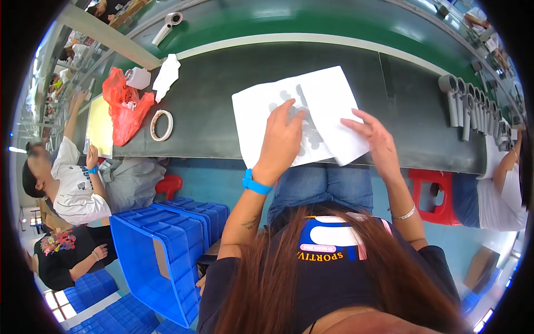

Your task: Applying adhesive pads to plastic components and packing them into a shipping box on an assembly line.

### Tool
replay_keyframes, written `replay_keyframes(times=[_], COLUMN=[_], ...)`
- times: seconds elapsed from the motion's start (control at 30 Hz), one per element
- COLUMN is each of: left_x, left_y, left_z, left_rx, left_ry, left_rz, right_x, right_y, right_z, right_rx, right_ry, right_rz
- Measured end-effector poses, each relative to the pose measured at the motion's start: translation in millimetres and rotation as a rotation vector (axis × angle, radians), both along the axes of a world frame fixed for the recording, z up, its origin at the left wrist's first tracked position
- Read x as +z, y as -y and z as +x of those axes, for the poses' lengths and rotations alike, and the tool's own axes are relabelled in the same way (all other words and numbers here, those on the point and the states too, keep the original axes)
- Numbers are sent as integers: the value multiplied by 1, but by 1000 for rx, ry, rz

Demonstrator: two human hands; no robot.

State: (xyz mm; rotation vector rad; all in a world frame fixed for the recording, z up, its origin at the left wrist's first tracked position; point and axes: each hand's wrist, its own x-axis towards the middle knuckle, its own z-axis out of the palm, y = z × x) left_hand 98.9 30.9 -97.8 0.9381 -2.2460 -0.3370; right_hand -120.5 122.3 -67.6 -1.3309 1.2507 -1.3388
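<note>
White paper [328, 106], a large folded sheet with grey shapes printed on it, lies at the near edge of the dark worktop [233, 83], and both of the person's hands are on it. The left hand [282, 136], with a blue wristband [256, 182] on its wrist, presses flat on the sheet's middle with fingers spread, seemingly to pin it so it does not slide. The right hand [375, 136] rests on the sheet's right part, fingers loosely extended over a raised fold; whether it pinches that flap or only touches it I cannot tell. Neither hand is closed around anything. Left of the paper lies a roll of tape [162, 125], flat on the worktop, and beyond that a red plastic bag [125, 106], a small white container [138, 78] and a crumpled white cloth [167, 75]. Far to the right of the paper, a row of grey hair dryers [473, 106] stands side by side near the worktop's end, and one more hair dryer [167, 25] lies on the green belt [311, 22] behind it. Below and left of the paper, blue crates [167, 245] sit on the floor, near other seated people.
</note>
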Motion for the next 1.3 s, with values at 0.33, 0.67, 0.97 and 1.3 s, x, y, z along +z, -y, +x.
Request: replay_keyframes(times=[0.33, 0.67, 0.97, 1.3], left_x=[-11, 9, 18, 11], left_y=[-68, -58, -36, -25], left_z=[83, 75, 68, 71], left_rx=[837, 472, 37, 176], left_ry=[-587, -1146, -1484, -1233], left_rz=[589, 793, 1180, 1033], right_x=[0, -37, -11, -36], right_y=[44, 53, 81, 139], right_z=[9, 16, 33, 81], right_rx=[241, 258, 207, 266], right_ry=[-1252, -1357, -951, -938], right_rz=[-164, -206, -135, -374])
